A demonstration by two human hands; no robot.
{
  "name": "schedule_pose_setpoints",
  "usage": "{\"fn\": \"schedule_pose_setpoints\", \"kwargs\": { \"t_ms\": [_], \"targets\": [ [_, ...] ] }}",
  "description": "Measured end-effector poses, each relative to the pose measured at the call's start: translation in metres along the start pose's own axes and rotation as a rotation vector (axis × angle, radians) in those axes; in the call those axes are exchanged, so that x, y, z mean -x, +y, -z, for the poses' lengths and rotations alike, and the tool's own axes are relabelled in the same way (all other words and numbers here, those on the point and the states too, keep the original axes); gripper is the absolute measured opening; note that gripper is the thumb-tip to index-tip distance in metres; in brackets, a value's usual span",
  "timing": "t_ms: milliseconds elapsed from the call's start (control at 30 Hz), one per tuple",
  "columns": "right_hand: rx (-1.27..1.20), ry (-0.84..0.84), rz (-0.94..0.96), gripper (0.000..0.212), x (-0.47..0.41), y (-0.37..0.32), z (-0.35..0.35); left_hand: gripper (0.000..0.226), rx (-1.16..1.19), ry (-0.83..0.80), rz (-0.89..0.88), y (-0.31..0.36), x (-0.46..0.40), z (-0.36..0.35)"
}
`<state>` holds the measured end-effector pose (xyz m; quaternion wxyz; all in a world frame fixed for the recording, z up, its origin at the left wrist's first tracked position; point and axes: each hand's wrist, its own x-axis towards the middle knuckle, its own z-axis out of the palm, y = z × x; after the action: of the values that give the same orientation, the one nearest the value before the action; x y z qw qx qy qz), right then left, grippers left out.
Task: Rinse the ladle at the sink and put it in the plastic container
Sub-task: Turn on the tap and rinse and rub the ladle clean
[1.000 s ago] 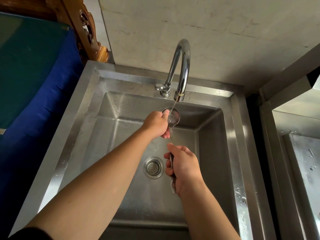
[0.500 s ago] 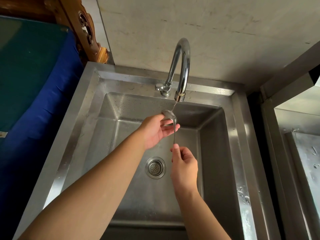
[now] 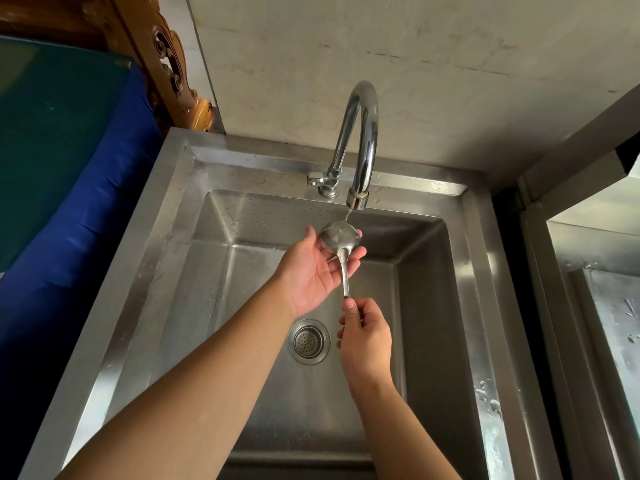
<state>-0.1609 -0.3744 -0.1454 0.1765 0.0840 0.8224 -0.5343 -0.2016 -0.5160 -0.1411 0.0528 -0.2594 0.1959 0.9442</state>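
- Steel all round us: our ladle [image 3: 341, 241] hangs over the basin of the sink [image 3: 194, 216], its bowl turned back-side up directly under the spout of the faucet [image 3: 360, 140], where a thin thread of water lands on it.
- The ladle's long axis runs from the bowl, far from us, straight back toward our body; the handle ends in our right hand [image 3: 365, 336], so the bowl lies ahead of and above that grip.
- Our right hand is pinched closed on the handle's near end, thumb on top.
- Our left hand [image 3: 313, 271] lies open, palm up, fingers spread beneath the bowl, cradling it and touching it without closing round it; it is the nearer hand to the bowl.
- We judge the rinse to be under way, with only the back of the bowl under the stream.
- The plastic container is not in view, so we cannot tell which way the carry must go; the right hand alone has a hold fit to carry.
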Motion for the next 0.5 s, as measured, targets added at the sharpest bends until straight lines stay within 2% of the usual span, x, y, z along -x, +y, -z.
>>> {"fn": "schedule_pose_setpoints", "kwargs": {
  "t_ms": [67,200,333,400,500],
  "targets": [
    [-0.011,-0.012,-0.022,0.022,-0.005,0.004,-0.002,0.069,-0.104,-0.021,-0.031,-0.001,0.001,-0.002],
    [-0.073,-0.083,-0.077,0.023,-0.012,0.012,-0.004,0.043,-0.386,-0.024,-0.155,-0.007,0.000,-0.007],
    [-0.086,-0.117,-0.095,0.024,-0.015,0.014,-0.009,0.063,-0.537,0.059,-0.251,-0.013,-0.003,-0.009],
    [-0.051,-0.104,-0.077,0.023,-0.017,0.013,-0.012,0.063,-0.600,0.106,-0.306,-0.014,-0.005,-0.008],
    [0.058,-0.041,0.001,0.024,-0.020,0.011,-0.017,0.054,-0.548,0.097,-0.322,-0.013,-0.005,-0.007]
  ]
}}
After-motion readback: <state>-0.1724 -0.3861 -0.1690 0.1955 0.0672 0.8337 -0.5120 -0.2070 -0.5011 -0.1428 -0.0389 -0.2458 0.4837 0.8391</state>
